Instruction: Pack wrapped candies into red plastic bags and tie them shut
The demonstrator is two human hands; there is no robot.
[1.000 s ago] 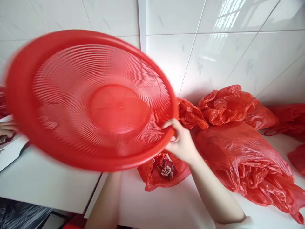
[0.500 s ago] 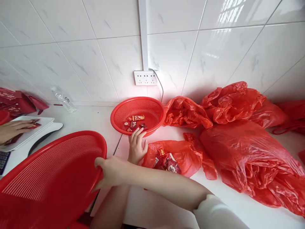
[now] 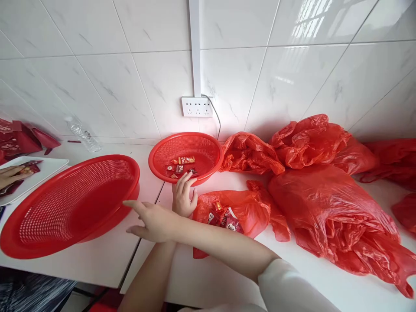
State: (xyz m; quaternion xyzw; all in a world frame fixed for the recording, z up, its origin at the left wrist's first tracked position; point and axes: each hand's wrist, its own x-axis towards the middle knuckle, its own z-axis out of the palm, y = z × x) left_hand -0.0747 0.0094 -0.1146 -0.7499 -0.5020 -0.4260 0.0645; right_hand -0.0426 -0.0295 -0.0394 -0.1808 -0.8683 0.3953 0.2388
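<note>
A large red mesh basket [image 3: 69, 203] lies tilted on the white table at the left, nothing inside it. My right hand [image 3: 152, 222] reaches across beside its right rim, fingers spread and holding nothing. My left hand [image 3: 183, 195] rests with fingers stretched against the front rim of a smaller red basket [image 3: 208, 147], which holds several small wrapped sweets [image 3: 182, 164]. An open red plastic bag [image 3: 234, 214] with more wrapped sweets lies just right of my left hand.
Several bulging red plastic bags [image 3: 325, 190] fill the table's right side. A wall socket [image 3: 196, 106] and cable sit behind the small basket. A plastic bottle [image 3: 81, 134] lies by the wall. Another person's hand [image 3: 8, 175] rests on a white tray [image 3: 42, 171] at far left.
The large basket went from held up in front of me to set down on the left table. My right hand let go of its rim. My left hand stayed at the small basket.
</note>
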